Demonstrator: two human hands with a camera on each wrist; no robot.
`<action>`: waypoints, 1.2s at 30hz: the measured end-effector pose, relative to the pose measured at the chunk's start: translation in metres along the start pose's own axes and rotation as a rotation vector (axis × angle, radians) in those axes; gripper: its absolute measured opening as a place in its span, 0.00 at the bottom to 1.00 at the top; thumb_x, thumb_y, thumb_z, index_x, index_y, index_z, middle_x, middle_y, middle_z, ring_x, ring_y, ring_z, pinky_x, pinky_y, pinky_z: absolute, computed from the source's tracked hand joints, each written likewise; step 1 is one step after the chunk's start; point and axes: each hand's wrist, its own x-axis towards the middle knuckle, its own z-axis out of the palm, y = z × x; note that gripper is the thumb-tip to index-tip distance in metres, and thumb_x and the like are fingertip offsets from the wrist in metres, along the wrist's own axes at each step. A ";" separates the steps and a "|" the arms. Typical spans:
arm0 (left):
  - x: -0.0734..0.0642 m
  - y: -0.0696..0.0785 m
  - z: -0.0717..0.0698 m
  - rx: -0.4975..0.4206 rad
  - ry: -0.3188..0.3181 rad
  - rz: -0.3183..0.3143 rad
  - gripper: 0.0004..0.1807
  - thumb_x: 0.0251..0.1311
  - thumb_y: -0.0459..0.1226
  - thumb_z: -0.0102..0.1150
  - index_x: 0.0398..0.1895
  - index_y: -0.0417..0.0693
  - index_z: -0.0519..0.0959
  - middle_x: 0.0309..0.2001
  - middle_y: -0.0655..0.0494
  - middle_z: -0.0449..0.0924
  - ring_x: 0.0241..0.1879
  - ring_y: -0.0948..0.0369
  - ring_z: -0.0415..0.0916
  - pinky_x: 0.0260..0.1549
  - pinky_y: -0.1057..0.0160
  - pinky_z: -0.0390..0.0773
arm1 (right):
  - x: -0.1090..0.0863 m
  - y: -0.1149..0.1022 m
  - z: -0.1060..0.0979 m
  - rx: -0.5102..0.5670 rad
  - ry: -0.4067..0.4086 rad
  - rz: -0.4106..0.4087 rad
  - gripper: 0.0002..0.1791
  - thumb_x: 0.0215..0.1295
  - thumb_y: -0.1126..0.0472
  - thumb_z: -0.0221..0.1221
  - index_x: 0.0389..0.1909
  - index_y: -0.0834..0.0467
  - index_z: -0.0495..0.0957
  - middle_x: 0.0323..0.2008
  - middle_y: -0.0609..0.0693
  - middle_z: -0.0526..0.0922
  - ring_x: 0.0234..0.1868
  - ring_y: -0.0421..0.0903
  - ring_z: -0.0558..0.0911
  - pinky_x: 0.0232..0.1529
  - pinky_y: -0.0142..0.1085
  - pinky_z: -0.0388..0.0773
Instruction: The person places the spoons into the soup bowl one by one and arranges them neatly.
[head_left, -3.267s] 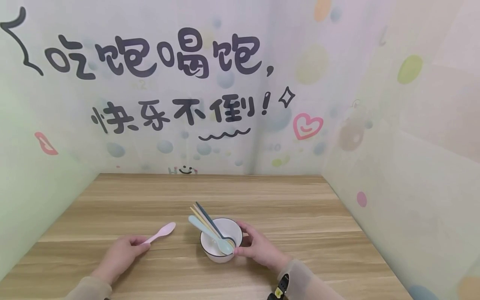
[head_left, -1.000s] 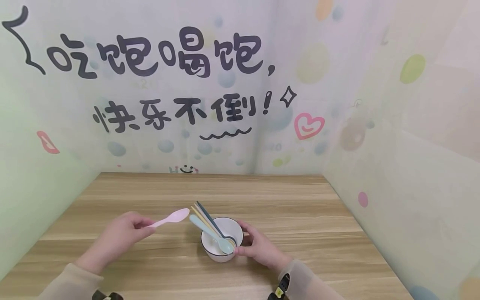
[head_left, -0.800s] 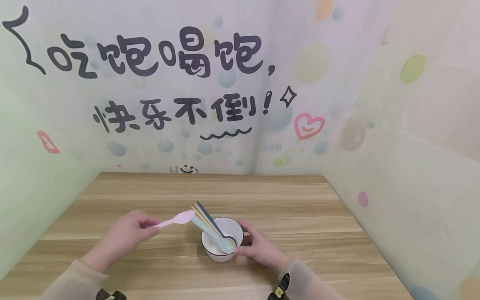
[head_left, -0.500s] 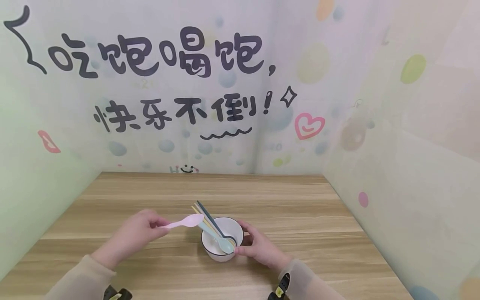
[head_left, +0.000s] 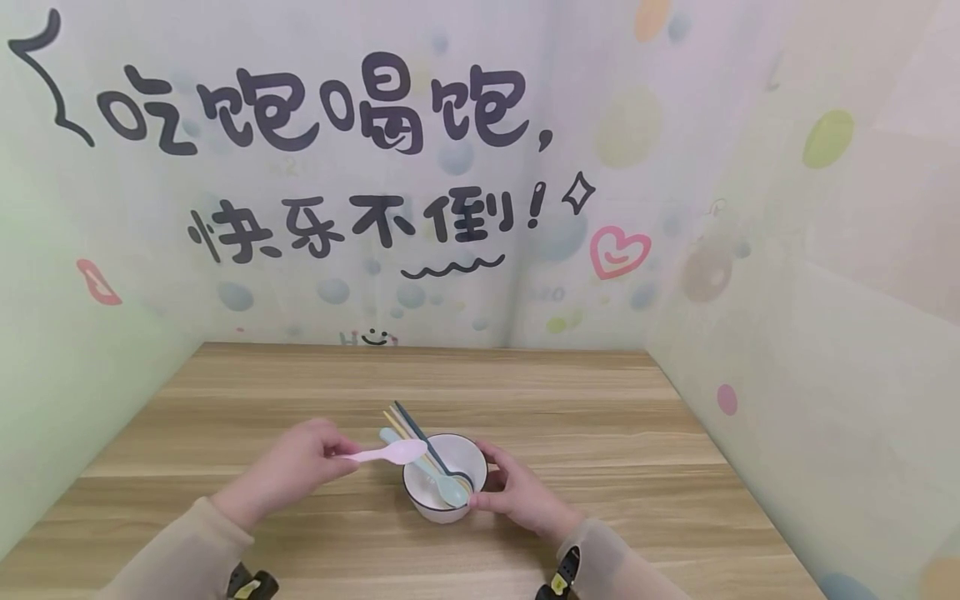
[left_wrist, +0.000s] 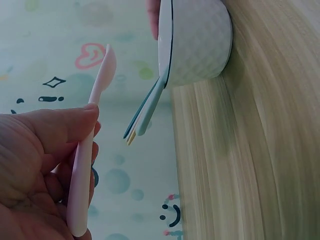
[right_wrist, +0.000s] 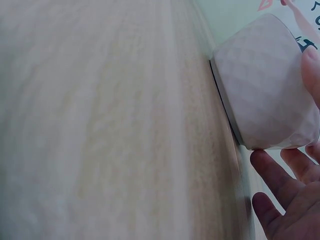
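My left hand [head_left: 303, 458] pinches a pink spoon [head_left: 405, 452] by its handle, thumb on top, in the left wrist view too. The spoon's head overlaps the near-left rim of a white bowl [head_left: 442, 514] in the head view. My right hand [head_left: 521, 496] holds that bowl from the right, thumb at the rim and fingers along its far side. Inside lean several spoons: a light blue spoon [head_left: 452, 492] in front, a dark blue spoon [head_left: 412, 428], and a yellow and a pale handle between them. Their handles stick out past the left rim. In the right wrist view fingertips touch the textured bowl wall [right_wrist: 265, 85].
The bowl stands on a wood-grain table [head_left: 600, 425]. A patterned wall [head_left: 495, 308] with black lettering rises behind the table, and a pale side wall [head_left: 817, 350] borders it on the right. Both wrists wear black straps [head_left: 567, 571].
My left hand has lifted the pink spoon from the left of the table and carried it right, to over the handles and the bowl's rim. The right hand and bowl have stayed put.
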 end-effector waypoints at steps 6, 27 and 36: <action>0.004 0.003 0.004 0.007 -0.017 0.022 0.03 0.50 0.35 0.69 0.28 0.51 0.84 0.25 0.62 0.70 0.25 0.63 0.66 0.25 0.65 0.68 | 0.000 0.000 0.000 0.001 0.000 0.002 0.46 0.58 0.61 0.67 0.74 0.56 0.52 0.66 0.57 0.63 0.56 0.52 0.75 0.54 0.43 0.71; 0.016 0.016 0.013 0.118 -0.050 0.087 0.04 0.51 0.36 0.69 0.27 0.57 0.83 0.24 0.69 0.71 0.26 0.66 0.66 0.29 0.63 0.67 | 0.000 0.001 0.001 -0.005 0.000 -0.027 0.46 0.58 0.61 0.67 0.73 0.58 0.52 0.66 0.58 0.64 0.56 0.53 0.76 0.55 0.47 0.71; 0.021 0.018 0.020 0.190 -0.039 0.107 0.05 0.48 0.38 0.71 0.26 0.61 0.85 0.25 0.73 0.71 0.29 0.67 0.68 0.34 0.57 0.65 | 0.000 0.001 0.001 -0.006 0.001 -0.023 0.46 0.58 0.60 0.68 0.73 0.58 0.53 0.66 0.58 0.64 0.55 0.53 0.76 0.55 0.48 0.71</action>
